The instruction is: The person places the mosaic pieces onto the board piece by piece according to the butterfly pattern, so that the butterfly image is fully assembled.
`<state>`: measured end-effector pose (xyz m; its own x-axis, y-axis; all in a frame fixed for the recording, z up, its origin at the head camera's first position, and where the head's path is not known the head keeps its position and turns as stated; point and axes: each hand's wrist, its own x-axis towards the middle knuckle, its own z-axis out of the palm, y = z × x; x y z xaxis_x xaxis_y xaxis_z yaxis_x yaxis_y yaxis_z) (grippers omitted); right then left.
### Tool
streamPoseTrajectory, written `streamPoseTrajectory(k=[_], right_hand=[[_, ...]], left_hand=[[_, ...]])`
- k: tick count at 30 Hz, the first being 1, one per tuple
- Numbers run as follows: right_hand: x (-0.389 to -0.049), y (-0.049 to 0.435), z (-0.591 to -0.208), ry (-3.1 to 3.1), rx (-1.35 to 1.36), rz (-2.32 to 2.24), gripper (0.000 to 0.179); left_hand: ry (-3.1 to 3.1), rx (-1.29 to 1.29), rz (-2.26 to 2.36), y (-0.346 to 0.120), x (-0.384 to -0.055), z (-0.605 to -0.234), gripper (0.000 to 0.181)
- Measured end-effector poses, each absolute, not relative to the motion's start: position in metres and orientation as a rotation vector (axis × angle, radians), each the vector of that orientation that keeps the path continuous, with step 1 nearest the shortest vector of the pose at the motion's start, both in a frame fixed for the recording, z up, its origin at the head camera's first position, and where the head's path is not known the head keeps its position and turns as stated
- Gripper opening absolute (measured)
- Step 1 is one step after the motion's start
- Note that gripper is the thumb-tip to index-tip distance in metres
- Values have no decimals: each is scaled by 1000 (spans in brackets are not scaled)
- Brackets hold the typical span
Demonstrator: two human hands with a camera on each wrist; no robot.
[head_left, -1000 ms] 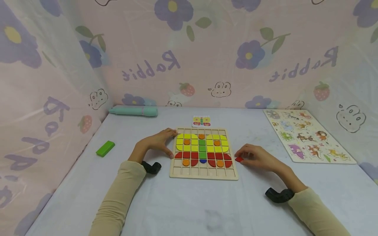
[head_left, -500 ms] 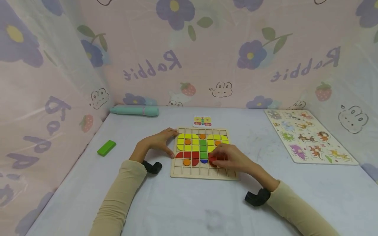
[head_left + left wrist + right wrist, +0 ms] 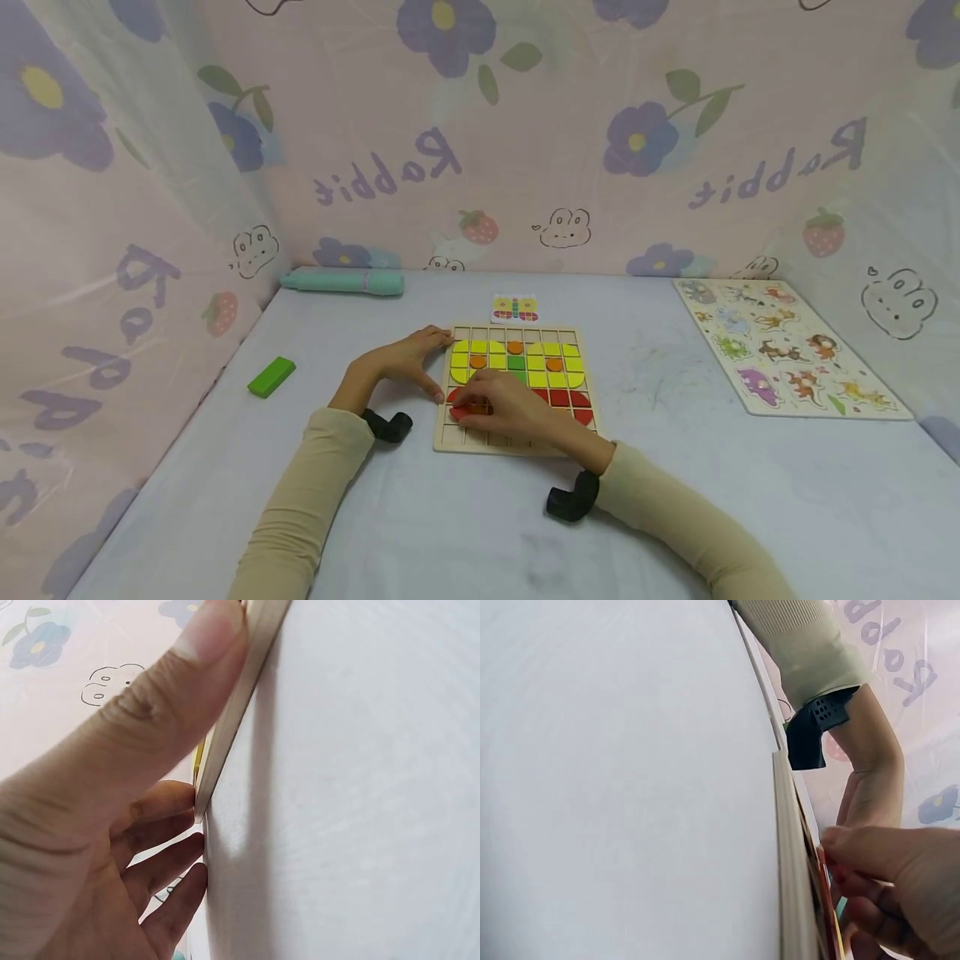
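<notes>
A wooden grid board (image 3: 465,443) lies mid-table, filled partly with yellow, red, orange and green pieces in a butterfly pattern. My left hand (image 3: 405,358) rests at its left edge, thumb and fingers spread and touching the rim; the left wrist view shows the thumb (image 3: 172,682) against the board's side. Over the lower left of the pattern, my right hand (image 3: 521,408) pinches a small red tile (image 3: 461,412) between thumb and fingers, right at a grid cell. That hand covers much of the lower pattern. In the right wrist view, the thumb (image 3: 870,851) is close over the board.
Behind the board lies a small card (image 3: 515,308) printed with a butterfly pattern. A green block (image 3: 272,377) is at the left, and a teal tube-shaped item (image 3: 342,282) lies at the back left. An animal puzzle board (image 3: 787,350) lies at the right.
My right hand, with the red tile, has moved left from beside the board's right edge, across the board, to its lower left. The left hand has stayed at the left rim.
</notes>
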<state>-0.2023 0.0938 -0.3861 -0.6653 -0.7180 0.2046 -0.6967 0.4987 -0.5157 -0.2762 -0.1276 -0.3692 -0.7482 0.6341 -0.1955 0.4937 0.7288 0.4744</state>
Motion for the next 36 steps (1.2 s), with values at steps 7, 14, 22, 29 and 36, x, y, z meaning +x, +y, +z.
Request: streamPoseTrajectory(k=[7,14,22,29,36], right_hand=[[-205,88,-391,2686,-1315,-927,28],[-206,87,-393,2708,-1300,-942,31],[-206,86,-395,2765,-1290,-931,36],[-206,85,-396,2728,-1346,-929,25],[-206,85,-398,2719,-1342,-960,23]], left_hand=[[2584,900,569,-128,-278,-372,100],[2583,885,557,-128,-277,-370,99],[2581,912,582,-128,-275,-368,99],[2579,931,601,-128,-276,-370,99],[2582,915,604,-128,-276,-370,99]])
